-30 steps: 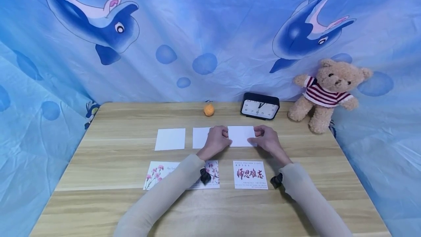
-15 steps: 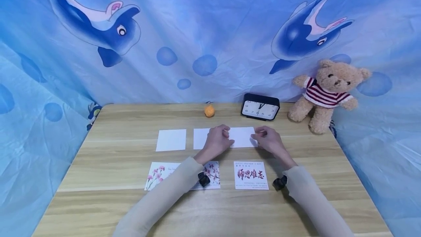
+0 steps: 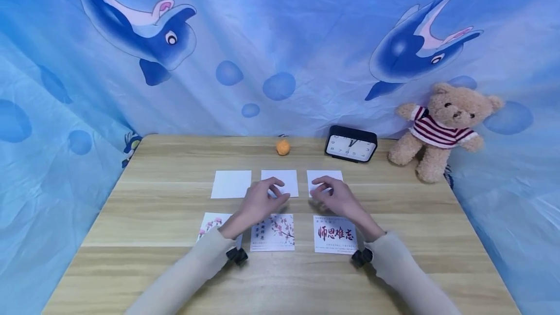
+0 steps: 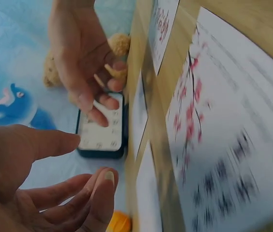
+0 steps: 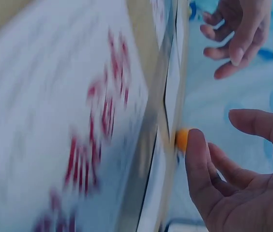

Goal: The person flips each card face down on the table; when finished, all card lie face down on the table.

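My left hand (image 3: 258, 201) hovers over the wooden table, fingers loosely bent and holding nothing. It partly covers the middle blank white card (image 3: 286, 181). Beyond it on the left lies another blank white card (image 3: 229, 183). My right hand (image 3: 339, 201), likewise relaxed, hangs in front of the third blank card (image 3: 325, 175) with nothing between thumb and fingers. Nearer me lie a pink-flower card (image 3: 214, 218), partly hidden by my left wrist, a plum-blossom card (image 3: 280, 232) and a card with red lettering (image 3: 335, 235). The left wrist view shows both hands apart from the cards.
Along the table's back stand a small orange ball-like object (image 3: 283, 147), a black desk clock (image 3: 351, 145) and a teddy bear (image 3: 442, 130) in a striped shirt. A blue dolphin-print curtain (image 3: 262, 23) surrounds the table (image 3: 166, 222) at the back and sides.
Both hands have let go of the right blank card and drawn back toward me. The left hand has moved left, uncovering the plum-blossom card. The head view has shifted slightly.
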Demonstrator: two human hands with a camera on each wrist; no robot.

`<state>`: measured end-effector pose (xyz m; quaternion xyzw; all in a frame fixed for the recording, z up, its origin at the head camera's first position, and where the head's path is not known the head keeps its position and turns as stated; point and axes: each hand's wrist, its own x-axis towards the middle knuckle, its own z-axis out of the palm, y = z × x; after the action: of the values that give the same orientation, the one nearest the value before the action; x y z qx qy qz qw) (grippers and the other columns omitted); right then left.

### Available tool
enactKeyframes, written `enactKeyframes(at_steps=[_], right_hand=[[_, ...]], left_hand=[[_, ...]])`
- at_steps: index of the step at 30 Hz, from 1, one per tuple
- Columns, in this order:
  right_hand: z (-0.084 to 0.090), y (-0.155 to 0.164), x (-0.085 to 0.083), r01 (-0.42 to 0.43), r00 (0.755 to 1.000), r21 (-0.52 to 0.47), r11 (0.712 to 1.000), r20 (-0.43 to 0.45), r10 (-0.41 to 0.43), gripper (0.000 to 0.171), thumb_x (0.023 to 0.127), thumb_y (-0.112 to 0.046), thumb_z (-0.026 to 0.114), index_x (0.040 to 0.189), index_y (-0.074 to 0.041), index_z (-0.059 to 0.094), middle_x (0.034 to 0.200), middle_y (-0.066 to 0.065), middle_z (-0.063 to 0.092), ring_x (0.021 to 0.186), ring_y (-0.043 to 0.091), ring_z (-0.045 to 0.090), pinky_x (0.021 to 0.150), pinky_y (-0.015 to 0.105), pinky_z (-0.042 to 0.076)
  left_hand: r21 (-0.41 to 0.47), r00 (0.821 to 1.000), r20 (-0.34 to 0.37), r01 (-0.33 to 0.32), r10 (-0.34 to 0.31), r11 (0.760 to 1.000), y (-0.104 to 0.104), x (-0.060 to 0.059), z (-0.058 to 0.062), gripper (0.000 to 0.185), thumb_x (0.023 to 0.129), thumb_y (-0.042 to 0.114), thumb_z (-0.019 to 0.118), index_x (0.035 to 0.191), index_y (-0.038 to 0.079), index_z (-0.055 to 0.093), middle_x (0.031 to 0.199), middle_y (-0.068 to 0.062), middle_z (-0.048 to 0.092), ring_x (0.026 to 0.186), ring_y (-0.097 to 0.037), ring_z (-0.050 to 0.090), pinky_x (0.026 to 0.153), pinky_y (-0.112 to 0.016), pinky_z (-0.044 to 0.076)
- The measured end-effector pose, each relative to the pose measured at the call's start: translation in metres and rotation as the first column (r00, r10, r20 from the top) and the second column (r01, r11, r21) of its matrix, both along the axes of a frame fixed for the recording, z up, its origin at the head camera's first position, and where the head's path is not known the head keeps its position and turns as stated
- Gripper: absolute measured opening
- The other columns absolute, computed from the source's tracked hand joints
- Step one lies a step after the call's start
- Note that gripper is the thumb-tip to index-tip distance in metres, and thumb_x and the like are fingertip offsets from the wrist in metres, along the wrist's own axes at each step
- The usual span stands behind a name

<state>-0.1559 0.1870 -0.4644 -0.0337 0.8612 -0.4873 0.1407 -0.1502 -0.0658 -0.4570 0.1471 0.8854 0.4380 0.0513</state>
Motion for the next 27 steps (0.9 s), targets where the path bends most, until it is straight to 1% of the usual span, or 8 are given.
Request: enactKeyframes(at_steps=[3,7,10,13,16,19,22,27], right_hand=[[-0.002,-0.018,0.007,-0.053,0.997,-0.048,0.997,0.047,0.055,0.039,0.100,-0.019,0.068,0.137,-0.006,0.063,0.113,0.014,0.073,0.087,0.025,0.074,0.074,0.036,0.065],[-0.004,-0.040,0.016,-0.150,0.981,-0.145,0.978,0.099,0.165,0.039,0.100,-0.018,0.067,0.136,-0.004,0.062,0.114,0.016,0.075,0.091,0.027,0.075,0.079,0.039,0.065],[-0.007,-0.056,0.023,-0.210,0.965,-0.193,0.958,0.114,0.235,0.040,0.099,-0.019,0.068,0.135,-0.002,0.063,0.112,0.015,0.076,0.092,0.025,0.075,0.080,0.037,0.064],[-0.010,-0.071,0.030,-0.242,0.954,-0.220,0.945,0.123,0.273,0.041,0.099,-0.020,0.069,0.134,0.000,0.064,0.108,0.012,0.077,0.093,0.022,0.075,0.079,0.032,0.063],[-0.012,-0.084,0.035,-0.253,0.945,-0.260,0.932,0.142,0.296,0.040,0.099,-0.017,0.068,0.134,0.002,0.063,0.106,0.016,0.078,0.090,0.025,0.076,0.078,0.032,0.064],[-0.013,-0.096,0.039,-0.257,0.935,-0.303,0.917,0.163,0.316,0.039,0.099,-0.015,0.067,0.134,0.003,0.063,0.107,0.021,0.077,0.090,0.027,0.077,0.079,0.035,0.066],[-0.013,-0.107,0.043,-0.251,0.920,-0.360,0.898,0.198,0.337,0.041,0.099,-0.014,0.068,0.135,0.004,0.061,0.111,0.024,0.076,0.094,0.028,0.078,0.083,0.036,0.066],[-0.017,-0.125,0.052,-0.240,0.894,-0.463,0.854,0.238,0.380,0.048,0.099,-0.008,0.067,0.142,0.007,0.052,0.125,0.030,0.070,0.106,0.031,0.076,0.092,0.038,0.065]], left_hand=[[-0.020,1.000,-0.007,-0.012,0.012,1.000,-0.019,0.007,0.004,0.035,0.095,0.027,0.077,0.121,0.003,0.072,0.090,-0.004,0.077,0.069,-0.008,0.069,0.060,-0.023,0.056],[-0.049,0.999,0.002,-0.052,0.052,0.997,-0.043,0.013,0.005,0.033,0.095,0.027,0.077,0.117,0.003,0.073,0.091,-0.005,0.078,0.071,-0.009,0.070,0.061,-0.024,0.057],[-0.076,0.996,-0.002,-0.089,0.089,0.993,-0.060,0.018,0.003,0.030,0.096,0.029,0.076,0.113,0.005,0.075,0.093,-0.005,0.078,0.075,-0.011,0.072,0.065,-0.027,0.059],[-0.113,0.991,-0.009,-0.131,0.131,0.985,-0.076,0.024,0.001,0.024,0.096,0.029,0.076,0.108,0.008,0.076,0.093,-0.005,0.078,0.080,-0.013,0.073,0.072,-0.030,0.060],[-0.137,0.986,-0.002,-0.166,0.168,0.977,-0.089,0.032,-0.001,0.020,0.096,0.028,0.076,0.104,0.010,0.077,0.093,-0.004,0.078,0.080,-0.013,0.072,0.072,-0.030,0.059],[-0.151,0.979,0.013,-0.201,0.205,0.968,-0.100,0.040,-0.003,0.021,0.096,0.029,0.076,0.104,0.009,0.077,0.095,-0.005,0.078,0.080,-0.012,0.071,0.072,-0.029,0.058],[-0.157,0.967,0.022,-0.246,0.252,0.957,-0.110,0.047,-0.005,0.021,0.097,0.029,0.075,0.104,0.010,0.077,0.097,-0.005,0.078,0.082,-0.013,0.071,0.074,-0.029,0.058],[-0.188,0.950,0.008,-0.306,0.313,0.933,-0.124,0.059,-0.006,0.020,0.097,0.029,0.075,0.105,0.011,0.077,0.099,-0.006,0.077,0.085,-0.015,0.068,0.076,-0.029,0.053]])
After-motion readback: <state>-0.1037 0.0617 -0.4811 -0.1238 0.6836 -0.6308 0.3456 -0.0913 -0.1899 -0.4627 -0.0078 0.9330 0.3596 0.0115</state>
